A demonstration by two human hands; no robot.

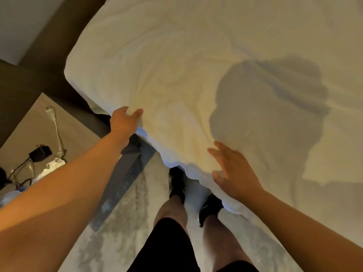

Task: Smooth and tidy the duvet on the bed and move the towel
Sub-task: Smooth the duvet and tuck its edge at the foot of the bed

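A white duvet (176,71) covers the bed and fills most of the view, creased near its front edge. My left hand (123,120) reaches to that edge near the bed's corner, thumb and fingers spread over the fabric. My right hand (233,171) lies flat on the duvet's hanging edge further right, fingers straight and spread. My shadow falls on the duvet to the right. No towel is in view.
A bedside table (39,126) stands at the left with a black charger (40,153), cables and a clear plastic wrapper on it. My legs and black shoes (176,183) stand on a grey patterned rug (121,222) by the bed's edge.
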